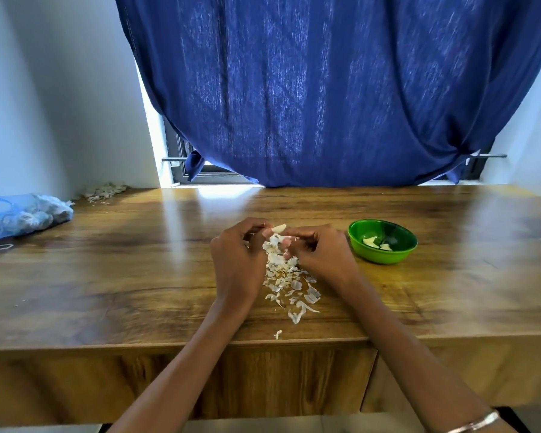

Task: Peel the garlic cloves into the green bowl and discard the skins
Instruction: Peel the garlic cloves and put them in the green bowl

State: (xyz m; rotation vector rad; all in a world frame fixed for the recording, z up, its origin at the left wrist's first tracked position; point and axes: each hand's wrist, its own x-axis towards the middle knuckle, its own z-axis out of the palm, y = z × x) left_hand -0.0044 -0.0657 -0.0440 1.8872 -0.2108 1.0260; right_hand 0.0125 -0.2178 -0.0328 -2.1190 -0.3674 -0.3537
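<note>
A pale garlic clove (pixel 278 228) is pinched at the fingertips of my left hand (pixel 236 254) over the middle of the wooden table (pixel 122 276). My right hand (pixel 317 250) faces it, its fingertips pinching a strip of papery skin (pixel 275 240) that hangs off the clove. Below both hands a heap of loose white skins (pixel 289 282) spreads toward the table's front edge. The green bowl (pixel 382 241) stands just right of my right hand and holds a few peeled cloves (pixel 376 242).
A blue mesh bag of garlic bulbs (pixel 22 217) lies at the table's left edge. Another small pile of skins (pixel 105 192) sits in the back left corner by the wall. A blue curtain (pixel 325 89) hangs behind the table.
</note>
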